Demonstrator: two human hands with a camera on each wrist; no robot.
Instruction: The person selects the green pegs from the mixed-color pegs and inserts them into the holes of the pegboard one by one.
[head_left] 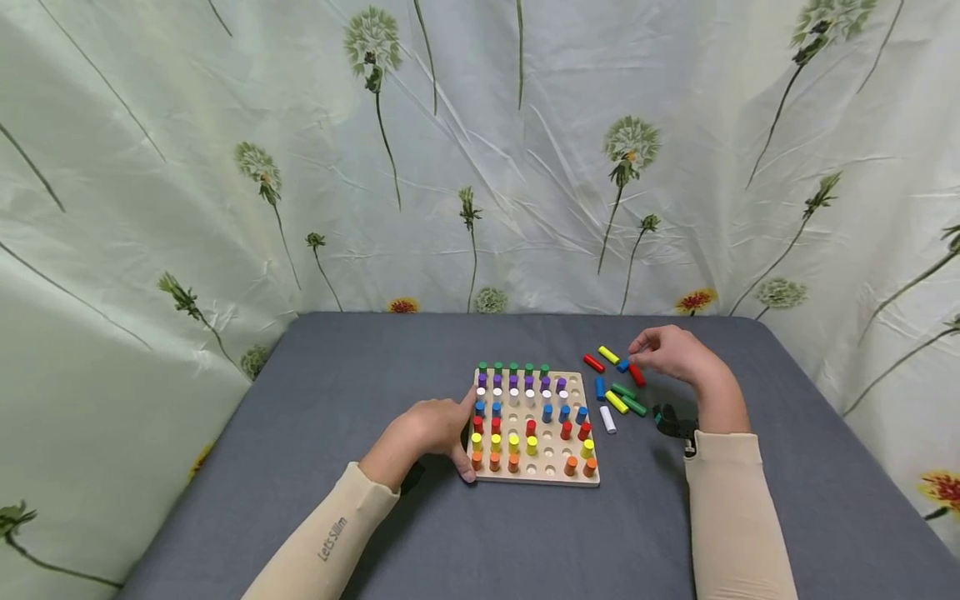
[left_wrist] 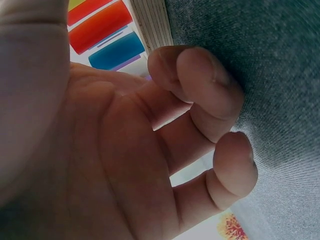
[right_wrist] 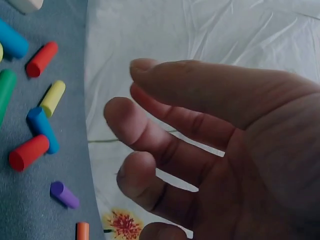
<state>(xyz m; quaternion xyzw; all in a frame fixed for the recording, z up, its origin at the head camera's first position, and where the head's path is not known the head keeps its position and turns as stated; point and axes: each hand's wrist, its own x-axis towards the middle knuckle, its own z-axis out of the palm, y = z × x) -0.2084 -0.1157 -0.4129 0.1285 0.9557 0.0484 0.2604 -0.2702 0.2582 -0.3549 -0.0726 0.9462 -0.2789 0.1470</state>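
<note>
A wooden pegboard [head_left: 536, 481] bears upright pegs in colored rows: green, purple, white, blue, red, yellow and orange, with some holes bare. Against its left edge rests my left hand [head_left: 435, 429], thumb at the near corner; in the left wrist view its other fingers bend loosely beside the wooden edge [left_wrist: 152, 22]. My right hand [head_left: 678, 354] hovers over loose pegs right of the board. Nothing shows between its bent fingers [right_wrist: 132, 120]. Nearest its fingertips are a blue peg [head_left: 623, 365] and a red peg [head_left: 637, 375], which touch in the right wrist view.
Other loose pegs lie on the gray table [head_left: 360, 367], including a white peg [head_left: 607, 419], a green peg [head_left: 634, 406] and a yellow peg [head_left: 608, 355]. A purple peg [right_wrist: 65, 194] shows in the right wrist view. A flowered curtain [head_left: 525, 167] hangs behind.
</note>
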